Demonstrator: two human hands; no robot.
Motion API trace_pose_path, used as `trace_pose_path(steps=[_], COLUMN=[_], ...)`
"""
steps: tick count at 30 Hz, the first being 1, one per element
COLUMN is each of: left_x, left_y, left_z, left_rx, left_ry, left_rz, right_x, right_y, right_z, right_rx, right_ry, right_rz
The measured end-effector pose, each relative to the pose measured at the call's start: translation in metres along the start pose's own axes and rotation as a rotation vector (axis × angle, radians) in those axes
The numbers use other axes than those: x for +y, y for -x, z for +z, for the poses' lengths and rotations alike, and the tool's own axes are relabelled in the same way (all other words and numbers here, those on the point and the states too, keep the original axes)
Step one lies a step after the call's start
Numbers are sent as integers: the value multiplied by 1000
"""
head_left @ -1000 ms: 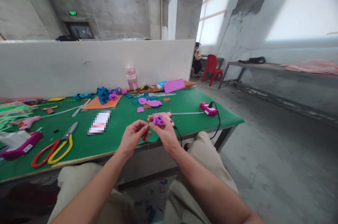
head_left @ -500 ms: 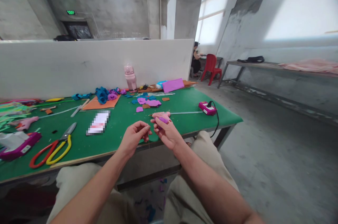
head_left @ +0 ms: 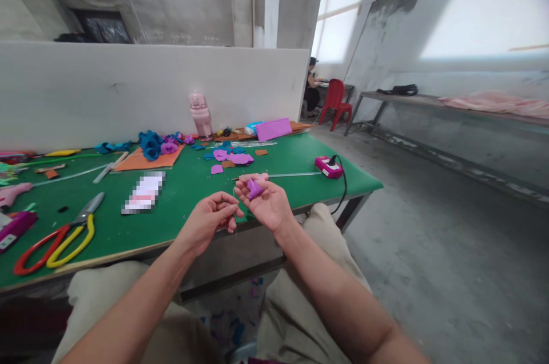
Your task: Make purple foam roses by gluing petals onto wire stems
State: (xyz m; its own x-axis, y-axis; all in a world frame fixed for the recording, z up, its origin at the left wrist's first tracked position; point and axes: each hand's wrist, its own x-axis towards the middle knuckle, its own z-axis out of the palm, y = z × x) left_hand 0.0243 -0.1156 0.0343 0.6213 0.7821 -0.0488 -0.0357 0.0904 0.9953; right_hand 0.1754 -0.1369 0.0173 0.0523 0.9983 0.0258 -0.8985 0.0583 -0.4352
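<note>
My left hand (head_left: 214,215) is closed in a pinch above the front edge of the green table (head_left: 189,218). A thin, pale strand hangs at its fingertips, too fine to identify. Close by on the right, my right hand (head_left: 272,207) is turned palm up, fingers partly curled. On its fingers rests a small folded purple piece (head_left: 254,188), perhaps paper or felt. Just beyond that hand lies a pink glue gun (head_left: 259,176), partly hidden, a clear glue stick (head_left: 295,174) running out from its back. Cut purple pieces (head_left: 239,159) lie farther back.
Red-and-yellow scissors (head_left: 81,232) and a phone (head_left: 144,192) lie to the left. Blue flowers (head_left: 151,146) sit on an orange sheet (head_left: 128,165). A pink bottle (head_left: 201,116) stands at the white partition (head_left: 150,84). A corded magenta box (head_left: 328,167) is at right.
My right hand has turned palm up and its fingers have loosened around the purple piece, which now shows folded. My left hand stays pinched. The view has shifted slightly right and down.
</note>
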Motion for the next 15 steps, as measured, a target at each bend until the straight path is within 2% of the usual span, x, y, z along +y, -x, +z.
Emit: trace_pose_path(steps=[8,15], left_x=[2,2], left_y=[-3,1], left_z=[-1,4], left_rx=[176,83], left_ry=[-202,-179], left_rz=[151,34], right_x=[5,12], right_y=[3,-1], right_z=[6,5], right_rx=[-31,1], right_ry=[78,57], right_rz=[-33,-60])
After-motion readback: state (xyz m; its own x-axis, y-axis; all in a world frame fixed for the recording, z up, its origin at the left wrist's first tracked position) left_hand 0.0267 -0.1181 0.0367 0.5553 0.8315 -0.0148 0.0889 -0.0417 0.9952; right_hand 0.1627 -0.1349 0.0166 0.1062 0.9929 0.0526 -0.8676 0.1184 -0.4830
